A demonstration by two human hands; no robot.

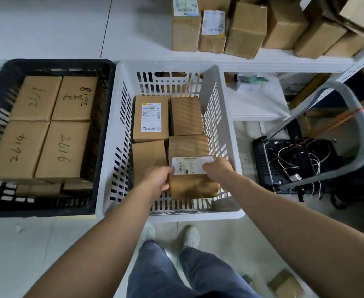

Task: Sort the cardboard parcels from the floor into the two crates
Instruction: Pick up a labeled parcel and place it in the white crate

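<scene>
- Left hand and right hand grip opposite sides of a labelled parcel, fingers curled over its edges.
- Held parcel is inside the white crate, near-right corner, label up; can't tell if it touches the bottom.
- Four more boxes lie packed behind it.
- Black crate sits just left, top layer of four numbered boxes.
- Loose parcel on the floor, near right.
</scene>
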